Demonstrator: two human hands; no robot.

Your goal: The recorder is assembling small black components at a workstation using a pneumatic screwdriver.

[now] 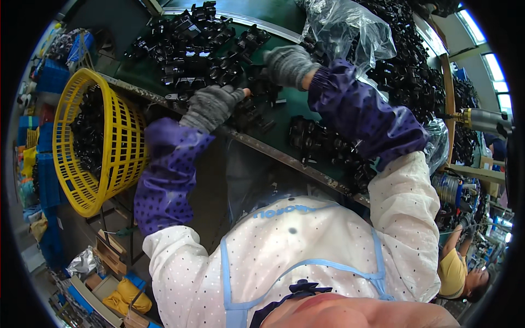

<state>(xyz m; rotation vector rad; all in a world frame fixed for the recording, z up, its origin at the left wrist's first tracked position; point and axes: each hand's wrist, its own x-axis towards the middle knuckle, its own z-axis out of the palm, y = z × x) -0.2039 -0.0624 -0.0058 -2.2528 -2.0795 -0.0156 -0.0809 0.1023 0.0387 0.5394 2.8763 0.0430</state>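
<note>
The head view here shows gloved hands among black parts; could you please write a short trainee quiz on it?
1. True or false: both hands wear grey knit gloves.
2. What holds black parts at the person's left? A. yellow basket B. blue crate C. cardboard box
3. What colour is the table surface?

Key
1. True: left hand and right hand are both gloved, resting among black plastic parts.
2. A, the yellow basket.
3. Green, on the green table.

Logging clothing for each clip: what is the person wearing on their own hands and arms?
Both the left hand and right hand wear grey knitted gloves. Purple dotted oversleeves with gathered cuffs cover the forearms, over a white dotted garment.
</note>
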